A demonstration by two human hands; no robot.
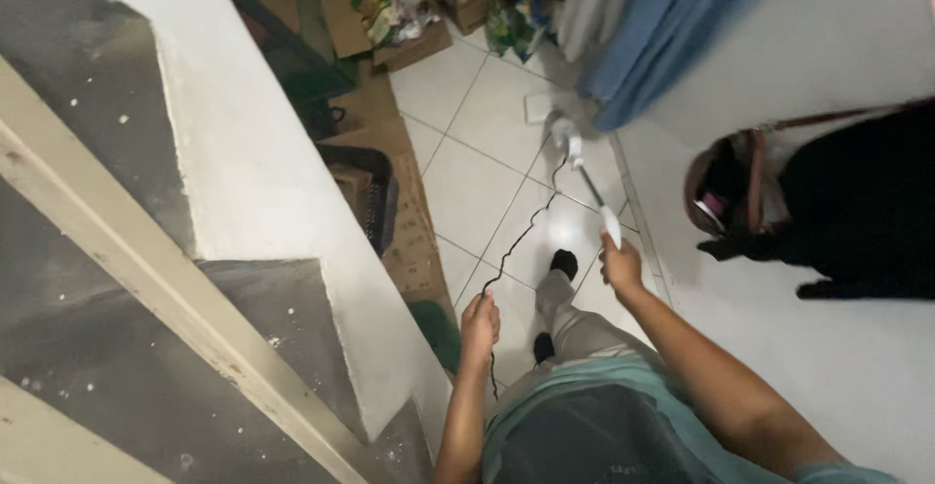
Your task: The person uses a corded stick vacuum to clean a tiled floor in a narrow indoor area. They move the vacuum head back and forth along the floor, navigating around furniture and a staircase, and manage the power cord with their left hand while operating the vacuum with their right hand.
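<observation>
Gripping white handle of stick vacuum, right hand closed around its upper end. Vacuum slants away over white tiled floor, head resting near blue fabric by wall. Left hand closed on black cord, which runs in wavy line across tiles up to vacuum head; loose end hangs below fist. Grey stair steps at left. Black basket and cardboard boxes beyond. Dark bag hanging at right.
</observation>
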